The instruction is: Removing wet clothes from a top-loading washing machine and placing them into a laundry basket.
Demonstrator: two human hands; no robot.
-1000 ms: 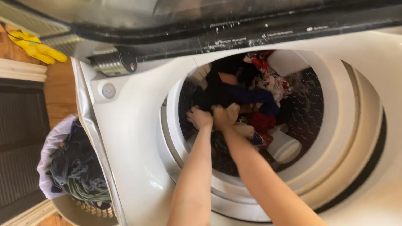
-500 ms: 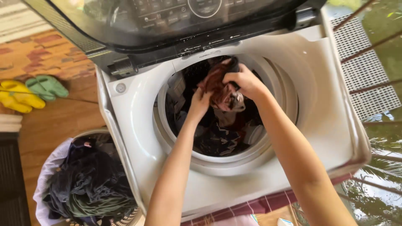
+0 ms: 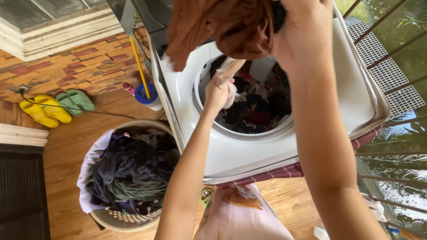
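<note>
Hands: two. The right hand [image 3: 302, 31] is raised near the top edge of the view, closed around a bunched brown cloth [image 3: 222, 29]. The left hand [image 3: 219, 93] is lower, over the left part of the drum mouth, fingers curled on a pale strip of fabric [image 3: 229, 71] that runs up to the brown cloth.
Cloth: one brown piece, hanging crumpled above the washer [image 3: 249, 153]. With the pale strip it runs slantwise, upper end at the right hand, lower end at the left hand.
Washer: one, white, top-loading, lid up. Its round opening holds a mixed heap of clothes [image 3: 255, 111] in dark, red and patterned colours, lying below the rim.
Basket: one, round, on the floor [image 3: 62, 146] just beside the washer's left side, heaped with dark clothes [image 3: 129, 173]; a white cloth drapes over its left rim.
Sandals: two pairs, one yellow [image 3: 44, 111], one green [image 3: 75, 100], side by side by the brick wall at far left.
Edges and room: a metal railing [image 3: 391, 89] stands close on the washer's right. Open wooden floor lies left of the basket and in front of the washer.
Other: one blue cup [image 3: 147, 95] with a yellow stick at the washer's back left corner.
</note>
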